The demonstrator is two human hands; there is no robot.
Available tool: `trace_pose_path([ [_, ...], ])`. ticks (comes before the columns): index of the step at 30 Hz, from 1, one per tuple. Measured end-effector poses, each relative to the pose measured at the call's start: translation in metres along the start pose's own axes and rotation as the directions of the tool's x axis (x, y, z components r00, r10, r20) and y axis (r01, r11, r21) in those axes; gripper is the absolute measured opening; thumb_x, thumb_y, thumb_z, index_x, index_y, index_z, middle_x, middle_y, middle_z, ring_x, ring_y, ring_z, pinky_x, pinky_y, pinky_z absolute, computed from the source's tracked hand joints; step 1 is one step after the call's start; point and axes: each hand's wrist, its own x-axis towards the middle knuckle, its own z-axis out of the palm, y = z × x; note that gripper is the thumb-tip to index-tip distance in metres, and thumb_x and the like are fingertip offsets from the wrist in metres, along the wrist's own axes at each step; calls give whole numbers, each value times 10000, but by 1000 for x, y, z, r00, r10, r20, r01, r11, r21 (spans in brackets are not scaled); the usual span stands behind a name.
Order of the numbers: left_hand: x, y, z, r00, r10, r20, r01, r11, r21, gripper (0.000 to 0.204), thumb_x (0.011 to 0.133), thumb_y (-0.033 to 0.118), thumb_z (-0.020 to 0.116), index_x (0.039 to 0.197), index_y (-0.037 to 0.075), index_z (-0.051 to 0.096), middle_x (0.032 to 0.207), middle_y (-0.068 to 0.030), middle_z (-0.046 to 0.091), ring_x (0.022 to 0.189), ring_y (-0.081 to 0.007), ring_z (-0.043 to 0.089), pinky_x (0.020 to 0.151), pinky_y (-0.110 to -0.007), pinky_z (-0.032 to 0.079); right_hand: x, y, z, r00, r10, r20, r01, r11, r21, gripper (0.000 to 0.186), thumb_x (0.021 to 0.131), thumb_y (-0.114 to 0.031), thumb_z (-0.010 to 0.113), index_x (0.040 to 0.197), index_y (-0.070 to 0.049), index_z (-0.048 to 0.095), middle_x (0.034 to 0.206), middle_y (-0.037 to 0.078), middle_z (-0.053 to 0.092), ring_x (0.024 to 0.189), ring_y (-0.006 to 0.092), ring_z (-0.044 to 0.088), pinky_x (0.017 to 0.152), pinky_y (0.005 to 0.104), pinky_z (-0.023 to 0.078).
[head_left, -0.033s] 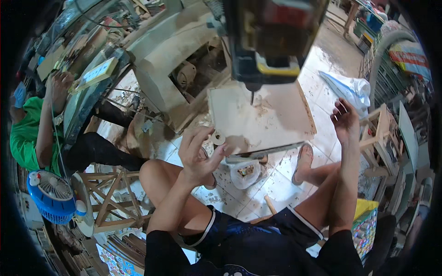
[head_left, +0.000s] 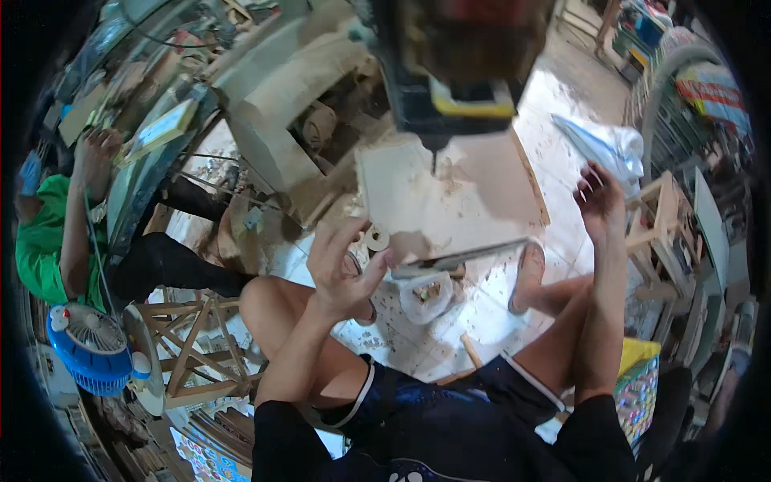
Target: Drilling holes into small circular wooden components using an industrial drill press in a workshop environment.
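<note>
At the front left corner of the pale board, my left hand is raised. Between its fingertips and thumb sits a small, light-coloured ring with a dark hole, apparently pinched at its edges. My right hand is lifted to the right of the board, fingers loosely curled and apart, with nothing visible in it. Above the board stands a dark drill press, its thin bit pointing down over wood shavings.
A clear plastic bag with scraps lies on the tiled floor between my feet. To the left, a person in green works beside a blue fan. Wooden stools and a white-blue sack are at right.
The whole view has shifted slightly, moving the drill press and board a little left and up. Both hands keep nearly the same pose, and the ring stays at my left fingertips.
</note>
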Motion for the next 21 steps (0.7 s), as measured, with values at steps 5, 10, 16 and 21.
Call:
trace_pose_path([
  [5, -13, 9, 12, 918, 230, 324, -184, 968, -169, 530, 703, 176, 786, 1205, 21, 716, 886, -59, 717, 731, -229, 595, 653, -348, 474, 3, 0, -8, 992, 12, 126, -11, 1000, -5, 316, 971, -267, 645, 1182, -33, 679, 1032, 70, 716, 851, 176, 644, 830, 328, 535],
  [10, -26, 21, 27, 780, 326, 534, -246, 945, -217, 548, 695, 185, 779, 1225, 57, 723, 918, -14, 707, 756, -226, 579, 693, -344, 468, -2, -7, -5, 994, -13, 111, 15, 1000, -23, 288, 981, -237, 629, 1168, -26, 688, 1013, 76, 735, 835, 174, 662, 812, 330, 538],
  [16, -25, 19, 26, 776, 285, 563, -232, 959, -165, 583, 687, 213, 803, 1244, 63, 720, 944, -47, 697, 767, -240, 582, 699, -350, 473, -7, -15, -4, 992, -50, 119, 53, 998, -24, 264, 993, -218, 611, 1155, -25, 687, 1003, 87, 738, 824, 172, 660, 796, 323, 539],
  [21, -23, 6, 19, 914, 122, 388, -102, 992, -73, 406, 778, 121, 763, 1170, 20, 722, 909, -106, 710, 744, -257, 615, 679, -369, 491, -7, -17, -7, 989, -64, 133, 68, 998, -19, 254, 993, -218, 611, 1147, -27, 679, 998, 91, 735, 823, 177, 657, 803, 326, 536],
])
